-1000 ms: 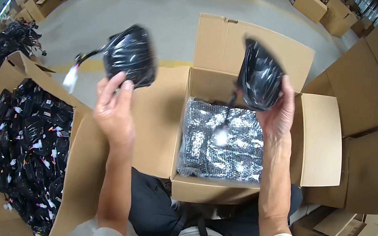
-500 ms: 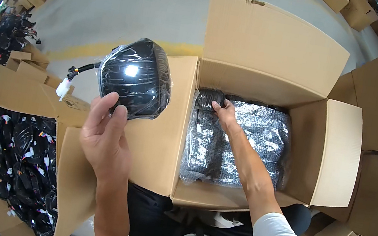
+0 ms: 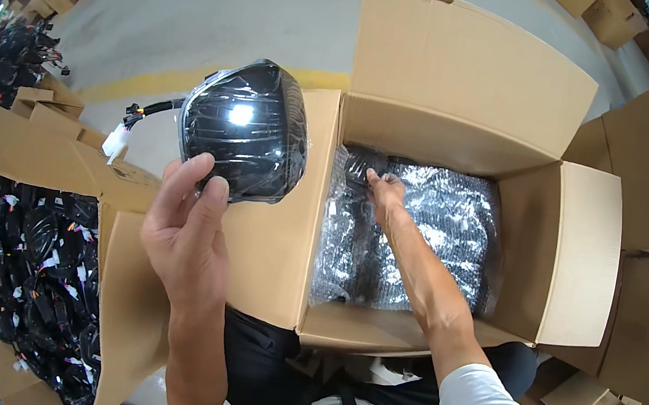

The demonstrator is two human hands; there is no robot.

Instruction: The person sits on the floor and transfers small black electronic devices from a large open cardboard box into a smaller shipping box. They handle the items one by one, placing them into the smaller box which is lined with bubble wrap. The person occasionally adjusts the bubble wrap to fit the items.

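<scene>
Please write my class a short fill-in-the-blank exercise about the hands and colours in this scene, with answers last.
The part in the left hand is coloured ____.
The plug on its cable is coloured ____.
The stripe on the floor is coloured ____.
The hand in the box is the person's ____ one.
Missing words: black; white; yellow; right.

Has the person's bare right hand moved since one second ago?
Yes. Judged against the open brown cardboard box, the bare right hand has moved leftward and down, from over its right side to inside, near its far left corner.
</scene>
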